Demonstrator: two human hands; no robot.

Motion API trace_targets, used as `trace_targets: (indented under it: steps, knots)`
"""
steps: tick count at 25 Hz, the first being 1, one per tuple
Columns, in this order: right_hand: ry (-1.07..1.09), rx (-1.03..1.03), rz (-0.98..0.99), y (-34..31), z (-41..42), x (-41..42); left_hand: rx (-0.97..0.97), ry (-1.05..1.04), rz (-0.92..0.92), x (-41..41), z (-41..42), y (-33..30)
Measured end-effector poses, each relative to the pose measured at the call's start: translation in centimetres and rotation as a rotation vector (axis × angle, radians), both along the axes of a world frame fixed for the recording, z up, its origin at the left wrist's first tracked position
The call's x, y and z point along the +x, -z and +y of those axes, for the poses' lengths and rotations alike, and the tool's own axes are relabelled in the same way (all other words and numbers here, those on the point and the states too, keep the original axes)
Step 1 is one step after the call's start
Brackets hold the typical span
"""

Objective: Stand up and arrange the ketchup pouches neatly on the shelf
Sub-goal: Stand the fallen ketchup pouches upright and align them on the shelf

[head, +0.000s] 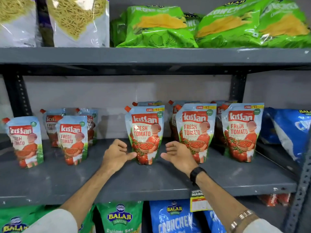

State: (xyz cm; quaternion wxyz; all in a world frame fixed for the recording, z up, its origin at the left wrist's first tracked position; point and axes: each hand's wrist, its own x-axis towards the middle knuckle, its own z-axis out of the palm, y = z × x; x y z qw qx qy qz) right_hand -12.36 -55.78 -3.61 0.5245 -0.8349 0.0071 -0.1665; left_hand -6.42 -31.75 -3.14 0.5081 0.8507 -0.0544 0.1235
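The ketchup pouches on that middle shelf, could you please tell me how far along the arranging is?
Mostly done: every visible pouch stands upright. The three large front pouches, centre, middle right and far right, form an even row with others behind. In hand: the left hand and right hand are open either side of the centre pouch, neither grip closed. Left: the smaller pouches sit staggered, with a gap before the row.
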Motion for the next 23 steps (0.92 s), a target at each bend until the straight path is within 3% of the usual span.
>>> trace_targets:
  steps: [3, 7, 13, 23]
  knots:
    - [-0.077, 0.065, 0.052, 0.1, 2.4, 2.1, -0.013, 0.219, 0.074, 1.4, -0.1, 0.0]
    - [-0.061, 0.126, 0.05, 0.8, 3.7, 3.6, -0.003, 0.354, 0.059, 2.6, -0.8, 0.9]
    - [0.056, 0.106, 0.037, 0.8, 3.3, 3.8, 0.014, 0.34, 0.007, 2.4, -1.6, 1.1]
    - [-0.013, 0.077, 0.086, 0.0, 2.5, 2.5, 0.06, 0.321, 0.029, 1.5, -2.1, 1.1]
